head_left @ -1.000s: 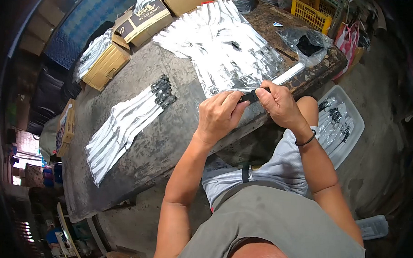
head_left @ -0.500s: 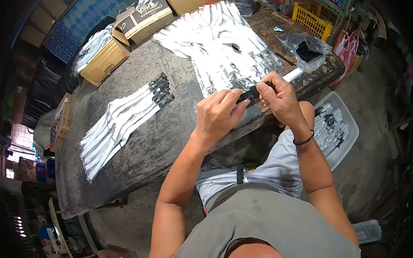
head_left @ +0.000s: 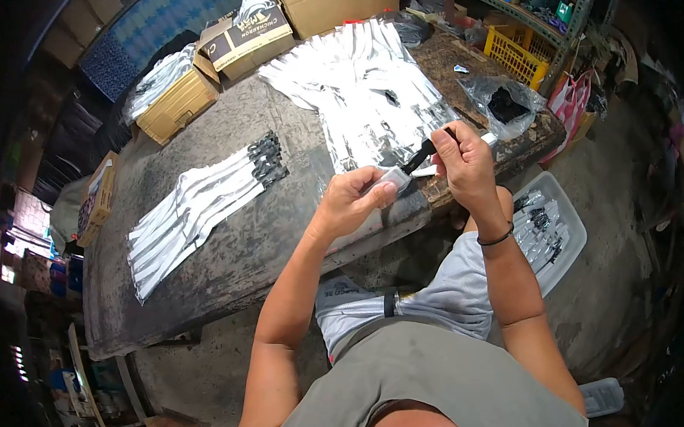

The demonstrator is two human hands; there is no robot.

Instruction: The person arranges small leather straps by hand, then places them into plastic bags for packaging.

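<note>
My left hand pinches a small clear plastic sleeve between thumb and fingers. My right hand is closed around a strap with a black end, whose black part runs down to the mouth of the sleeve. A white length of this strap shows on both sides of my right fingers. Beyond my hands lies a large spread pile of white straps, dark toward its near end. A smaller bundle of white straps with black ends lies on the left of the worn table.
Open cardboard boxes stand along the far left edge. A clear bag with black contents sits at the right corner, near a yellow crate. Beside my leg, a translucent bin on the floor holds packed items.
My left hand has shifted from the black part to the clear sleeve, turning over slightly. My right hand has moved a little right and down, tilting the black end more steeply.
</note>
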